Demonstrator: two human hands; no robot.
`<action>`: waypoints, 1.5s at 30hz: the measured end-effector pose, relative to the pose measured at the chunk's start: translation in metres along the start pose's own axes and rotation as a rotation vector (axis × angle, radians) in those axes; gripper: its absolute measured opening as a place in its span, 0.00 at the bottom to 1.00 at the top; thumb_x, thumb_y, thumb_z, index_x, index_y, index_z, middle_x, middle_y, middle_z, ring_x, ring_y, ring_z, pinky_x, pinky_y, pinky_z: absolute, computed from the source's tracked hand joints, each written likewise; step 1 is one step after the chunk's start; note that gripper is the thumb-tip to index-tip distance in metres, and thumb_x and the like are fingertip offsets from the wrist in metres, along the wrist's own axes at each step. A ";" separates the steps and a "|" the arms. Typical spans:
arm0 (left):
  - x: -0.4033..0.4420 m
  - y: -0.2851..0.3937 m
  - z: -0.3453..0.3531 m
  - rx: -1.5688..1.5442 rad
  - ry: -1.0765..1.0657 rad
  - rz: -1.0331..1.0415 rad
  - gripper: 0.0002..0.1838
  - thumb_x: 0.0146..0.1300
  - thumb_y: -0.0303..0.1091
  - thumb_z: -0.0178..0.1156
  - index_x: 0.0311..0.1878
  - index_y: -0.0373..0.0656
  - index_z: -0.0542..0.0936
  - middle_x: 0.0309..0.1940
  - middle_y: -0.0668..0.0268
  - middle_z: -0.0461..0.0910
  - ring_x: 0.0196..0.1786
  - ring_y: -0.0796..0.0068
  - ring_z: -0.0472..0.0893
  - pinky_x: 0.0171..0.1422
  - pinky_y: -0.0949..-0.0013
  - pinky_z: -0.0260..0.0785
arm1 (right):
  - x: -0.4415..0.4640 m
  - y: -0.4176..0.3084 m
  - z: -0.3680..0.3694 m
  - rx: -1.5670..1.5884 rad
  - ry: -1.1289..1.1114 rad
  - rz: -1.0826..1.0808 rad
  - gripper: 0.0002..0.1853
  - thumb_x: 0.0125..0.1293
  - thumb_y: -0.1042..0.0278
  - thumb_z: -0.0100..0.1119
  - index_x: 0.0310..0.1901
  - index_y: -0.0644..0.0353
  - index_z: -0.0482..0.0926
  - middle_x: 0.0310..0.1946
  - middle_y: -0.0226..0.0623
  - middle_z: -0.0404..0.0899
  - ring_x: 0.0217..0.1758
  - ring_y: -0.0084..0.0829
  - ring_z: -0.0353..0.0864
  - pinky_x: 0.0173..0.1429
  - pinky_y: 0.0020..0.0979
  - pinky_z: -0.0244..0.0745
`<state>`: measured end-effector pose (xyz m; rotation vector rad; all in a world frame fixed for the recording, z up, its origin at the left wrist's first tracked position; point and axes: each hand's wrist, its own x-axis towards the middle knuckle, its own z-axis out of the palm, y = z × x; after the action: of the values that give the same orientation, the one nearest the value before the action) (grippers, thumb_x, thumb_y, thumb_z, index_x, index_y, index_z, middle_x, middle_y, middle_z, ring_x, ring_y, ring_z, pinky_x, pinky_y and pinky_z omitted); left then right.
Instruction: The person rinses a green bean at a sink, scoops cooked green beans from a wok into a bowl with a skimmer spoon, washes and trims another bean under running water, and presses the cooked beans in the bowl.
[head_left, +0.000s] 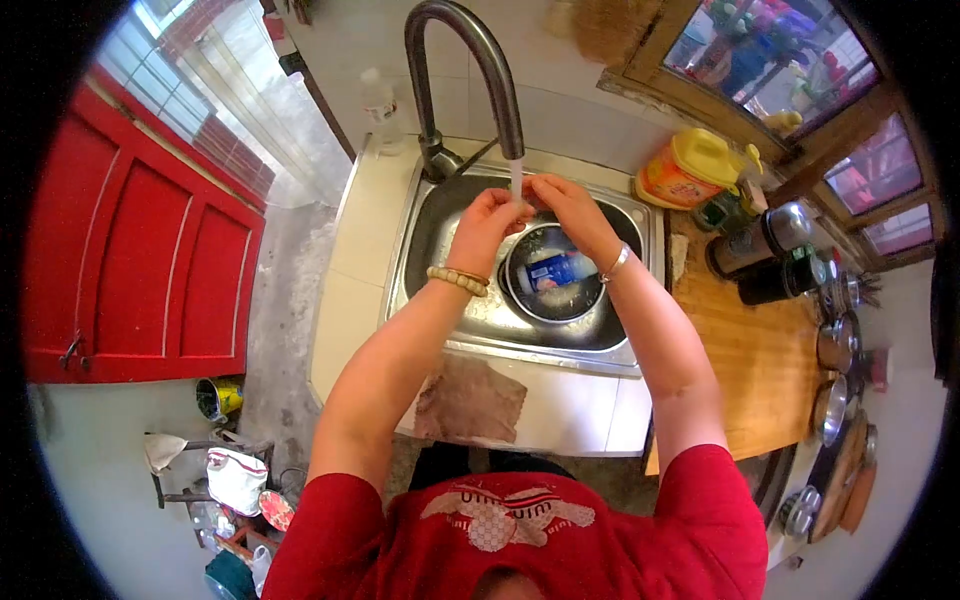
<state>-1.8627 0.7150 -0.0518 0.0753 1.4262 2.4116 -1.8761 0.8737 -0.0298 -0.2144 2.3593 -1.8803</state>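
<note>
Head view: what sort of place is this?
Probably a home kitchen: a rectangular stainless-steel sink with a tall, curved metal faucet running, a smooth yellow-brown wooden counter beside it, and round metal cookware along the wall.

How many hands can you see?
2. The left hand is under the tap, and the right hand is right beside it, both above the sink. No other hand shows.
</note>
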 end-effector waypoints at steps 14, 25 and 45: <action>-0.010 -0.010 -0.002 -0.218 -0.116 -0.048 0.10 0.63 0.30 0.52 0.47 0.38 0.72 0.37 0.65 0.76 0.40 0.75 0.76 0.48 0.73 0.69 | -0.011 -0.015 0.020 0.367 -0.083 0.180 0.09 0.60 0.64 0.56 0.33 0.61 0.76 0.27 0.27 0.74 0.28 0.18 0.71 0.35 0.20 0.67; -0.008 -0.005 -0.007 0.021 -0.019 -0.100 0.11 0.61 0.36 0.57 0.42 0.40 0.75 0.31 0.70 0.77 0.35 0.82 0.76 0.43 0.78 0.68 | -0.012 -0.007 0.026 0.606 -0.068 0.275 0.11 0.63 0.60 0.53 0.38 0.59 0.76 0.26 0.26 0.73 0.27 0.18 0.70 0.35 0.21 0.68; 0.005 0.009 -0.005 0.164 0.036 -0.011 0.12 0.59 0.33 0.58 0.40 0.34 0.73 0.33 0.60 0.78 0.31 0.75 0.81 0.32 0.78 0.75 | -0.013 0.030 0.024 0.433 0.069 0.248 0.11 0.64 0.65 0.50 0.42 0.61 0.76 0.32 0.28 0.75 0.33 0.18 0.71 0.40 0.19 0.66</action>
<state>-1.8711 0.7083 -0.0472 0.0631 1.6340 2.2935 -1.8597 0.8596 -0.0644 0.1777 1.8446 -2.2284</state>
